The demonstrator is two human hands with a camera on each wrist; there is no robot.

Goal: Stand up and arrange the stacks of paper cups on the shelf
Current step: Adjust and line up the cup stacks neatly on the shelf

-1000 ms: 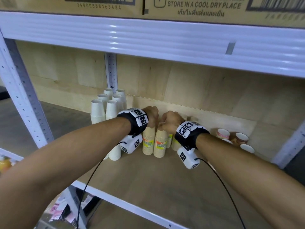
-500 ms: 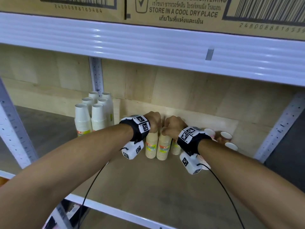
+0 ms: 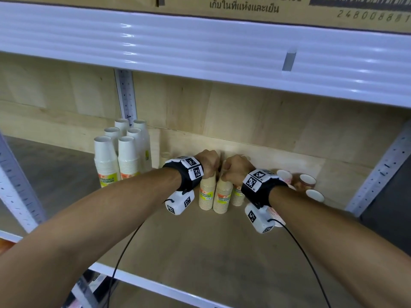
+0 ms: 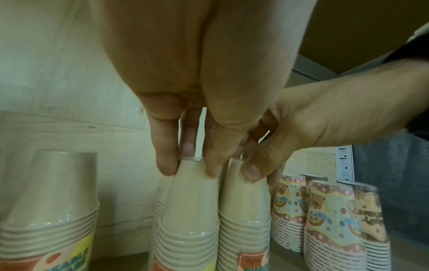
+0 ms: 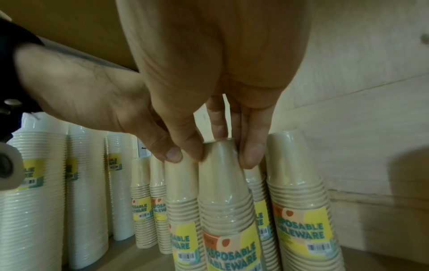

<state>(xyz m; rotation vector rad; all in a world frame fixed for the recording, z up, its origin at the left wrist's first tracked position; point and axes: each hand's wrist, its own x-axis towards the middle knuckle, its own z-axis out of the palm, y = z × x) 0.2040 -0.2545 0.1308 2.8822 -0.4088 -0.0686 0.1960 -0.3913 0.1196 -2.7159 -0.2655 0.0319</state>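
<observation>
Left hand [image 3: 208,162] and right hand [image 3: 235,167] each pinch, it seems, a neighbouring upright beige cup stack [image 3: 222,194].

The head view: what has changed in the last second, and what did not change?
Hardly anything moved but the camera. The left hand and the right hand kept gripping the tops of two beige cup stacks, left one and right one, upright and side by side. The white stacks and patterned cups stayed put.
</observation>
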